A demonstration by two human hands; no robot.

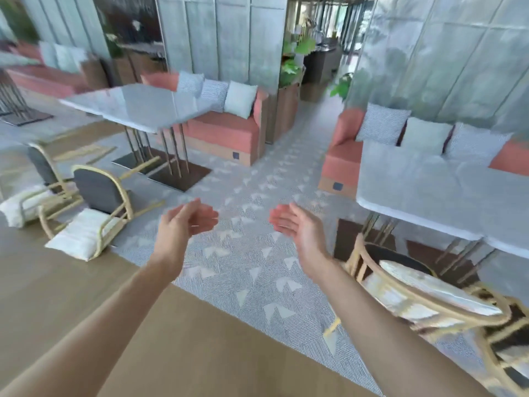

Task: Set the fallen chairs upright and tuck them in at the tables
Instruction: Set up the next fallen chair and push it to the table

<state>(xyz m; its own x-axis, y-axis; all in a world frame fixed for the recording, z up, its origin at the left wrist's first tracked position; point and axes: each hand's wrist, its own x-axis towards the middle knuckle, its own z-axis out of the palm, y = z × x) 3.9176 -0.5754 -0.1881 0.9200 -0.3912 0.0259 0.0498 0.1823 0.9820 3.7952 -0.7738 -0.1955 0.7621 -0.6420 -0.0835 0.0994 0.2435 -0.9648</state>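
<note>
Both our hands are free: the left hand (191,217) and the right hand (292,224) hang wide apart over the patterned carpet (246,270), palms turned toward each other, fingers relaxed, holding nothing.

The work lies at about ten o'clock. There the near fallen chair (94,207) lies tipped on the floor, its dark back facing us and its white cushion (81,237) spilled toward the wooden floor strip. A second fallen chair (43,179) lies just beyond it, at about nine o'clock. Both sit close to the left bench (134,106), whose metal legs stand behind them.

At four o'clock, a rattan chair (423,293) stands by the right bench (440,190); blur keeps us from telling whether it is fully tucked in.

We judge the step in hand to be approaching the near fallen chair. To do it well, we should turn left, grip the rattan frame at the back with one hand and an arm rail with the other, not the loose cushion. Then we pivot it up onto its legs, keeping clear of its neighbour, and slide it under the bench.
</note>
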